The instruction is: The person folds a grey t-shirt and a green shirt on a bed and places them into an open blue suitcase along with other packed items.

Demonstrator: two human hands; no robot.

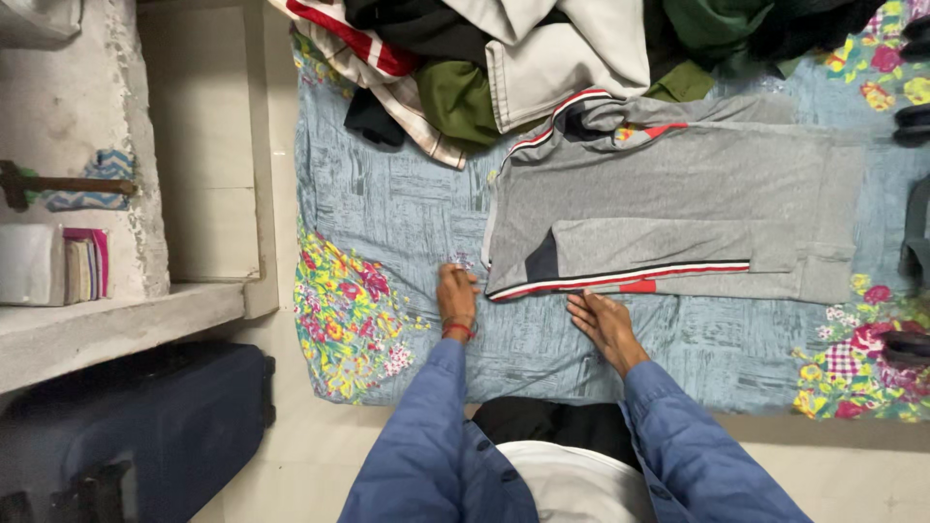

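Note:
A grey garment (pixel 678 184) with red, white and dark stripes lies folded flat on a blue floral bedsheet (pixel 387 213). My left hand (pixel 456 295) rests on the sheet at the garment's lower left corner, fingers touching its edge. My right hand (pixel 603 324) lies flat on the sheet just below the striped hem, fingertips at the fabric. Both hands are spread and hold nothing. Blue sleeves cover both my forearms, and a red band sits on the left wrist.
A heap of clothes (pixel 523 58) is piled at the far side of the sheet. A dark blue suitcase (pixel 126 436) stands on the floor at lower left. A stone shelf (pixel 97 320) at left carries several books (pixel 82 266).

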